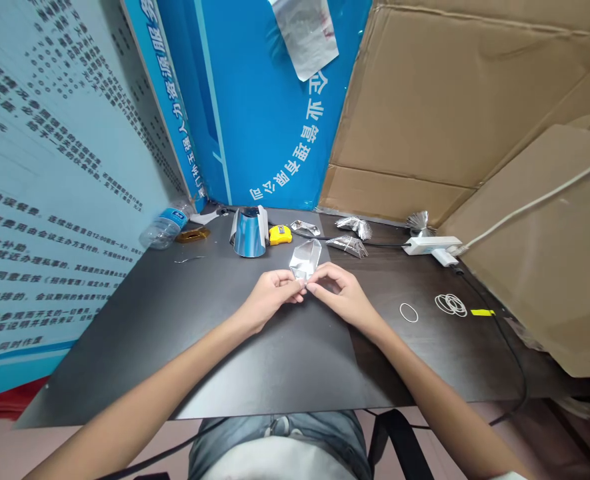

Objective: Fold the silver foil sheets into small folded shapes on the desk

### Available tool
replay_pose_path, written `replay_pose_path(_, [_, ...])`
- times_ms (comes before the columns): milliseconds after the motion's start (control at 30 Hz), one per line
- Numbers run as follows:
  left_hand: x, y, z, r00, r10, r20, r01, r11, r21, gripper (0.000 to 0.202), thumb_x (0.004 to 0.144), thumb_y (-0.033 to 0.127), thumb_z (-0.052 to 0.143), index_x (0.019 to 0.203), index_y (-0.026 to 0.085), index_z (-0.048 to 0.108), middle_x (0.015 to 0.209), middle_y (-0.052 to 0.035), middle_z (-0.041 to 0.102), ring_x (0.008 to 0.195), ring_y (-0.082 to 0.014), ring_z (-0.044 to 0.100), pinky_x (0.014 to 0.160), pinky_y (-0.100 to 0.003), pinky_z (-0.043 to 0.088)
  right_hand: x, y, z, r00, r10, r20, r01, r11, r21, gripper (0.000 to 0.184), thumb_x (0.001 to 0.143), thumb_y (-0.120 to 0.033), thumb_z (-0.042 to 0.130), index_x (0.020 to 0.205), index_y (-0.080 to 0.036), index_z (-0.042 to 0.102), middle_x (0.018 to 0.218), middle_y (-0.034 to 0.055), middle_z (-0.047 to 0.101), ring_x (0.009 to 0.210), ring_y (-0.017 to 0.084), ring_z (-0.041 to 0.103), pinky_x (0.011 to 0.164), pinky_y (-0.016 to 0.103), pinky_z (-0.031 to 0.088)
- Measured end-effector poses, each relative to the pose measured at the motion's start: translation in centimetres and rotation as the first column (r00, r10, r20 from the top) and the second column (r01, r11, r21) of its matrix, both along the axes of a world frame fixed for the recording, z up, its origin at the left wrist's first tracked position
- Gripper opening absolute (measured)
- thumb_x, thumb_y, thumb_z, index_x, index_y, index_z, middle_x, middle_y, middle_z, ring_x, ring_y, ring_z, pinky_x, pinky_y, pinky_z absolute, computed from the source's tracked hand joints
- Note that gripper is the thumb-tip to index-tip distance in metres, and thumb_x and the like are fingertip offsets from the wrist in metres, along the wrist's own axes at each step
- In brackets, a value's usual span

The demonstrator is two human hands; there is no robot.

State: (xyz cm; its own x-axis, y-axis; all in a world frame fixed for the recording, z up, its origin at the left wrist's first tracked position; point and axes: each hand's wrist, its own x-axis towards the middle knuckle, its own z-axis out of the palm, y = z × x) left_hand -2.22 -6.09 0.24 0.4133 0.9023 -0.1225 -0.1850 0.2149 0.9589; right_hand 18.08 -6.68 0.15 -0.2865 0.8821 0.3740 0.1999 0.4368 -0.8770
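Over a dark tabletop (125,353), left hand (269,300) and right hand (339,293) grasp folded foil (305,260), long axis pointing forward.

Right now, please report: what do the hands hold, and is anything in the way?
Left hand, right hand: both pinching folded silver foil piece. Yellow tape measure beyond it, not in the way.

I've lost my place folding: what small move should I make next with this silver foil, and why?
Probably sharpen the crease: press along the folded silver foil with your right hand where your left hand pinches its lower tip. The foil looks smooth and kite-shaped, without pleats, while the pleated foil pieces nearby look tightly gathered, so a firm crease seems useful first.
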Motion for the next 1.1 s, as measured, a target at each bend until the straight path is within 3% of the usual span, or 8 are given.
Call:
replay_pose_path(133, [0.4, -0.1, -0.1, 0.998, 0.054, -0.032, -0.051, 0.995, 0.084, 0.038, 0.081, 0.049, 0.085, 0.081, 0.013, 0.073, 0.078, -0.0041, 0.07, 0.072, -0.0132, 0.061, 0.072, -0.026, 0.049, -0.4, 0.1, -0.6, 0.986, 0.019, -0.164, -0.043, 0.989, -0.141, 0.015, 0.09, -0.037, 0.078, 0.093, -0.024, 0.072, 0.097, 0.0036, 0.067, 0.09, 0.02, 0.07, 0.086, 0.035, 0.057])
replay_pose_path(333, [0.3, -0.1, -0.4, 0.987, 0.081, -0.136, -0.054, 0.98, 0.19, 0.038, 0.088, 0.051, 0.076, 0.083, 0.013, 0.071, 0.07, -0.0023, 0.065, 0.069, -0.0139, 0.058, 0.069, -0.027, 0.044, -0.8, 0.0, -0.5, 0.978, -0.031, -0.206, -0.015, 0.976, -0.216, 0.02, 0.087, -0.04, 0.08, 0.089, -0.022, 0.072, 0.091, 0.0033, 0.07, 0.087, 0.02, 0.07, 0.085, 0.035, 0.056])
replay_pose_path(667, [0.2, 0.2, -0.6, 0.994, 0.042, -0.098, -0.027, 0.988, 0.152, 0.023, 0.085, 0.037, 0.075, 0.089, 0.014, 0.075, 0.083, -0.0051, 0.069, 0.076, -0.0164, 0.061, 0.077, -0.03, 0.049, -1.2, 0.0, -0.8, 0.97, -0.075, -0.232, 0.004, 0.957, -0.289, 0.021, 0.085, -0.04, 0.081, 0.086, -0.021, 0.071, 0.089, 0.0033, 0.073, 0.085, 0.02, 0.072, 0.087, 0.036, 0.057])
replay_pose_path(1100, [0.2, 0.1, -0.9, 0.995, 0.02, -0.101, -0.006, 0.99, 0.141, 0.028, 0.085, 0.039, 0.079, 0.094, 0.014, 0.074, 0.085, -0.0052, 0.07, 0.081, -0.0168, 0.064, 0.081, -0.03, 0.05, -1.5, -0.2, -0.9, 0.968, -0.155, -0.196, 0.091, 0.949, -0.303, 0.02, 0.082, -0.038, 0.08, 0.085, -0.022, 0.069, 0.086, 0.0024, 0.07, 0.081, 0.019, 0.07, 0.079, 0.034, 0.058])
